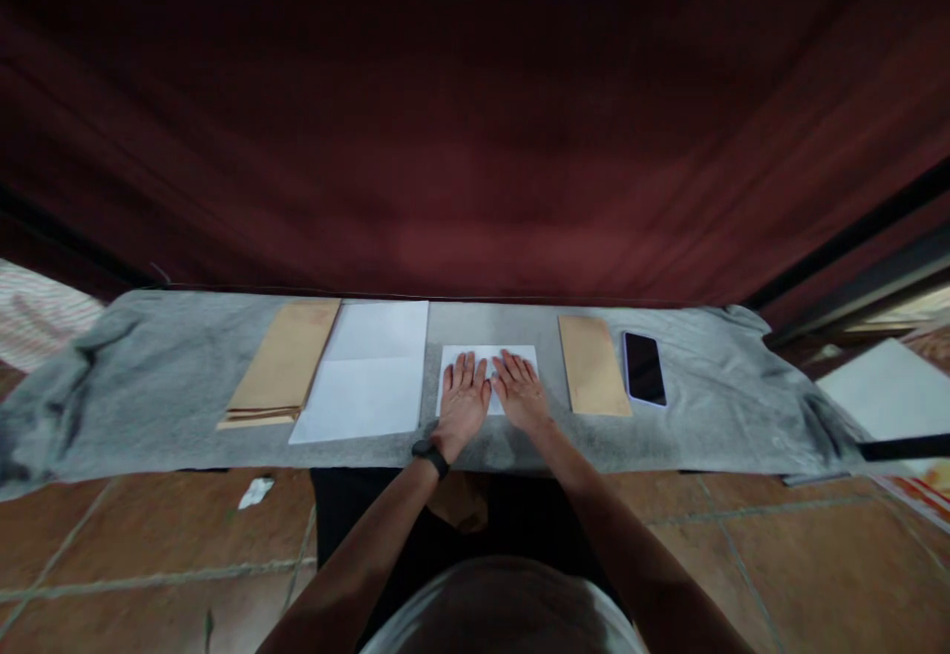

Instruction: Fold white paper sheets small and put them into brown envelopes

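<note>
Both hands [492, 397] flat on the small white paper [509, 407]

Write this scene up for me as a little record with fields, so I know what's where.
Left hand: palm down on small white sheet; dark watch on wrist
Right hand: palm down, same sheet
Left side: larger creased white sheet; beyond it, brown paper stack
Right side: brown paper piece, then phone, screen dark
Surface: grey cloth
Backdrop: dark red
</note>
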The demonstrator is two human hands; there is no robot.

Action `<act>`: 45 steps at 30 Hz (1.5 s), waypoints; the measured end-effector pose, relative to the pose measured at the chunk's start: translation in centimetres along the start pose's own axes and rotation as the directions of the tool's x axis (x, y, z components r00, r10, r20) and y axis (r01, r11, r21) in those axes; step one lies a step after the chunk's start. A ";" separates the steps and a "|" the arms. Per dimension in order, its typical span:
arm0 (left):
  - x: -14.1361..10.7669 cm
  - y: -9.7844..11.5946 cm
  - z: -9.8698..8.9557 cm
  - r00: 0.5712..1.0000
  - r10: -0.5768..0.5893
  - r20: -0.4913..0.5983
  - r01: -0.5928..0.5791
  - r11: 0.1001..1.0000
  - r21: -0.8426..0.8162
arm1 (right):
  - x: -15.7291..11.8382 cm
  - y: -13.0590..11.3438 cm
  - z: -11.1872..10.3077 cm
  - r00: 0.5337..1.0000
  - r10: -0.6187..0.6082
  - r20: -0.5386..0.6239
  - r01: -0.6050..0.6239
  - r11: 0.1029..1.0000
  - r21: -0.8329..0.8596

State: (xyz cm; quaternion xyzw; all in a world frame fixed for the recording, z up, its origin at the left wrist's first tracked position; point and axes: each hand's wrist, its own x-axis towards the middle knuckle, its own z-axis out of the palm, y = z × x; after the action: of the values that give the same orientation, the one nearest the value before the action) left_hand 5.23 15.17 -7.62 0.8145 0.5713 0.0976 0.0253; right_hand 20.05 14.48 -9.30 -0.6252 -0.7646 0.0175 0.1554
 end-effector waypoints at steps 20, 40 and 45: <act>1.2 -2.0 1.0 0.979 -0.183 -0.089 0.183 0.983 -0.009 | 0.2 2.5 0.6 0.957 0.240 -0.160 -0.255 0.963 -0.082; 1.2 -1.9 0.4 0.985 -0.158 -0.064 0.160 0.987 0.030 | 1.1 2.4 1.1 0.957 0.198 -0.213 -0.209 0.977 -0.031; 1.1 -1.8 0.5 0.986 -0.152 -0.071 0.156 0.987 0.042 | -3.2 0.1 0.2 0.978 0.100 -0.184 -0.111 0.993 -0.048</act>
State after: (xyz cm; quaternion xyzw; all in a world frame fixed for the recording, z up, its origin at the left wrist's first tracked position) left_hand 4.05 16.85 -8.19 0.7646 0.6352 0.1093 -0.0058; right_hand 20.66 11.49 -10.16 -0.6682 -0.7132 -0.0533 0.2049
